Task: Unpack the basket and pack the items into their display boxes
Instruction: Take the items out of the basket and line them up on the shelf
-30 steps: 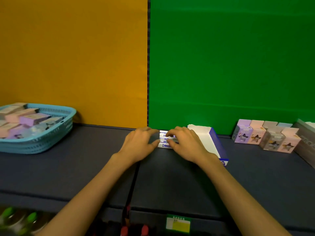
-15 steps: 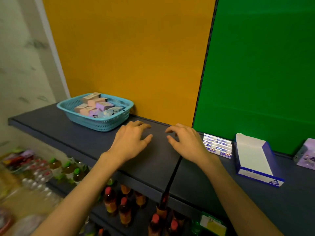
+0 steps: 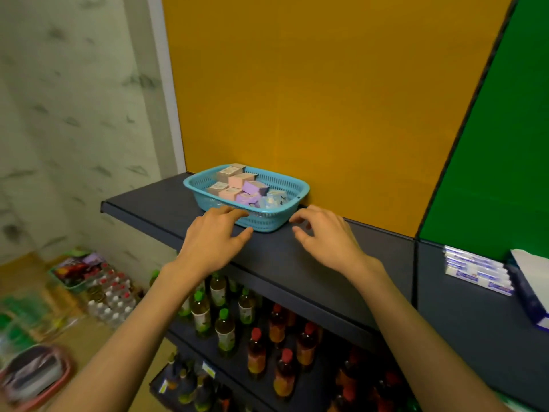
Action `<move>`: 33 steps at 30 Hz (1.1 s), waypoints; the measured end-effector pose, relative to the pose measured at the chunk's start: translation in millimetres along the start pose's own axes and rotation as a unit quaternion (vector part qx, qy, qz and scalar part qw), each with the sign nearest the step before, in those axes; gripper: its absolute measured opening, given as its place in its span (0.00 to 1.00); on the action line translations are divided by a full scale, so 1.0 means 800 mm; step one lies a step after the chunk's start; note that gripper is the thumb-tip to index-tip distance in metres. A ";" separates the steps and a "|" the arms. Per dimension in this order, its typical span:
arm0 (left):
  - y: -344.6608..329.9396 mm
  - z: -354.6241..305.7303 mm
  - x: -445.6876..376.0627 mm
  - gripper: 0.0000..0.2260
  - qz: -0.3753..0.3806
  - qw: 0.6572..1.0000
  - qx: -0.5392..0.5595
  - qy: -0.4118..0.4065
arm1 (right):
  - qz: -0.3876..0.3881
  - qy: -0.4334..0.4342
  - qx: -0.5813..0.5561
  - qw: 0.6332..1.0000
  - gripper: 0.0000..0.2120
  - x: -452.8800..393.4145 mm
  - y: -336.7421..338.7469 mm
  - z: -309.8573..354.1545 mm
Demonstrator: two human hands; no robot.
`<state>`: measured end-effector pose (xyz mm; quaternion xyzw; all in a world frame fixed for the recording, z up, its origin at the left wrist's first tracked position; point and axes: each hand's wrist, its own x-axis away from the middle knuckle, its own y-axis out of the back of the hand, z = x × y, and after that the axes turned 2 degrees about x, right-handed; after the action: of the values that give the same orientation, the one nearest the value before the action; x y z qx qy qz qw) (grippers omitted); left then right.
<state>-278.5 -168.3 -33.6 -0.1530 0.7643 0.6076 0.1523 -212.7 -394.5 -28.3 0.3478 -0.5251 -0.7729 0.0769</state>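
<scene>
Dim, motion-blurred, warped wide-angle edges

Back panel, left: orange board (image 3: 312,93) rising behind the shelf.
Back panel, right: green board (image 3: 502,150), joined to the orange one at a dark seam.
Side wall: pale marbled surface (image 3: 74,108) at far left.
Top shelf: dark grey deck (image 3: 276,263).
Lower shelf: rows of capped bottles (image 3: 255,331).
Floor: tan, blurred, with bottle packs (image 3: 110,295) and trays.

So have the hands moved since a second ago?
Yes. Both hands, left and right, went leftward from the white packs to the basket.
</scene>
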 end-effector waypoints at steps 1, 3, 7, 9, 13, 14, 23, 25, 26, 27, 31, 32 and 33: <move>0.006 0.020 0.001 0.22 0.001 1.000 0.000 0.001 | -0.002 -0.001 0.002 1.000 0.11 -0.009 -0.007 0.015; 0.016 0.058 0.000 0.22 0.000 1.000 0.001 0.002 | -0.004 -0.003 0.011 1.000 0.11 -0.027 -0.019 0.043; 0.033 0.123 -0.010 0.22 -0.001 1.000 0.010 -0.002 | -0.013 -0.021 0.039 0.999 0.10 -0.059 -0.037 0.085; 0.038 0.150 -0.019 0.22 0.003 1.000 0.011 -0.004 | -0.015 -0.032 0.050 0.998 0.11 -0.072 -0.045 0.100; 0.040 0.193 -0.047 0.21 0.004 0.999 0.030 -0.010 | -0.012 -0.049 0.076 0.996 0.10 -0.098 -0.053 0.115; 0.039 0.201 -0.056 0.20 0.003 0.999 0.039 -0.013 | -0.017 -0.053 0.080 0.995 0.10 -0.105 -0.054 0.117; -0.001 0.242 -0.161 0.20 0.007 0.997 0.056 -0.052 | -0.064 -0.086 0.090 0.990 0.09 -0.178 -0.076 0.101; -0.009 0.243 -0.186 0.21 0.022 0.997 0.052 -0.054 | -0.082 -0.101 0.078 0.988 0.09 -0.192 -0.079 0.090; -0.013 0.242 -0.199 0.21 0.031 0.997 0.048 -0.059 | -0.080 -0.108 0.078 0.988 0.09 -0.198 -0.081 0.084; -0.017 0.241 -0.212 0.20 0.042 0.996 0.045 -0.064 | -0.072 -0.113 0.082 0.988 0.09 -0.205 -0.083 0.078; -0.034 0.242 -0.269 0.20 0.055 0.996 0.035 -0.067 | -0.033 -0.127 0.102 0.986 0.12 -0.235 -0.095 0.061; -0.038 0.241 -0.282 0.20 0.055 0.996 0.032 -0.068 | -0.030 -0.129 0.103 0.986 0.12 -0.242 -0.098 0.059; -0.043 0.240 -0.294 0.20 0.058 0.995 0.030 -0.072 | -0.026 -0.131 0.103 0.986 0.12 -0.248 -0.102 0.057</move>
<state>-42.0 22.9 -7.0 -0.0601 0.7767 0.6018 0.1757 -72.8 -228.1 1.3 0.2632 -0.5981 -0.7553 -0.0494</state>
